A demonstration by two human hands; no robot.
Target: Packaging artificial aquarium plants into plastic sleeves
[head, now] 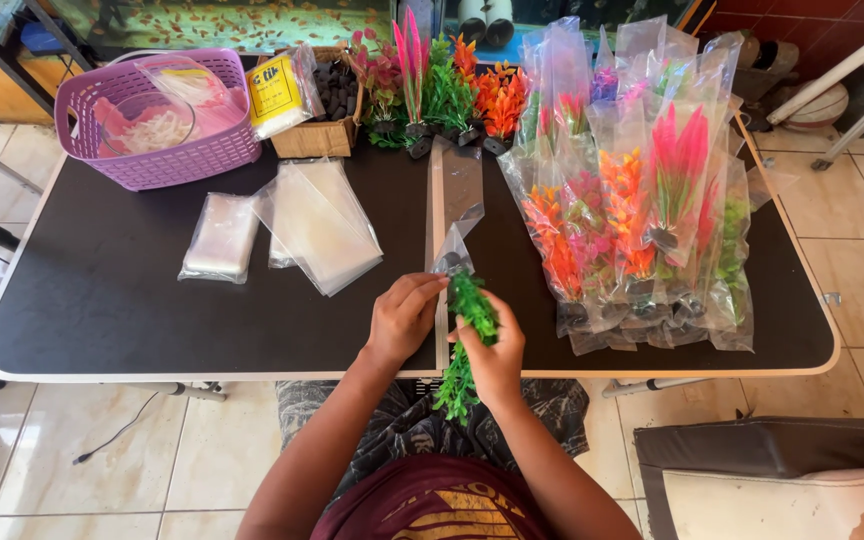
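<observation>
a green plastic plant is being gripped by the closed fingers of the right hand at the near edge of the black table. the mouth of a long clear bag is being pinched by the left hand, just beside the plant's top. bagged plants are being kept in a pile to the right, flat bags and a purple basket to the left.
</observation>
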